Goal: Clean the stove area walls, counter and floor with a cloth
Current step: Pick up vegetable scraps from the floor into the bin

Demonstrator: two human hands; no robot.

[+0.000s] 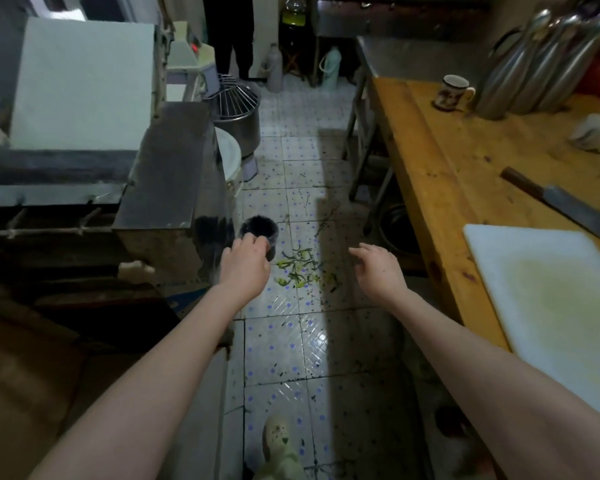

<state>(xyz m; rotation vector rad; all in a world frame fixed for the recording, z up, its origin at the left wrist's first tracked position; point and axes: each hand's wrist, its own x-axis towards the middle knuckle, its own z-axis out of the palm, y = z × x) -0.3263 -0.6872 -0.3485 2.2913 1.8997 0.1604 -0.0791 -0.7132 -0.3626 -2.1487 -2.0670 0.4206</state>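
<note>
Tiled kitchen floor runs up the centre, with a dark metal stove unit at nine o'clock and a wooden bench at three. The left hand grasps a dark cup. The right hand hangs released, holding nothing. Green scraps lie on the floor between the hands.

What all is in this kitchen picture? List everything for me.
floor: one, white tiles with blue dots, middle
vegetable scraps: scattered, green-yellow, on the floor
dark cup: one, black, left of centre
counter: one, wooden, right
cutting board: one, white, counter's near end
knife: one, dark-bladed, on counter beyond the board
mug: one, white patterned, counter's far end
ladles: several, steel, standing behind the mug
mixer bowl: one, steel, on floor, left
shoe: one, pale, bottom edge
left hand: one, gripping the dark cup
right hand: one, open, empty, over the floor
</note>
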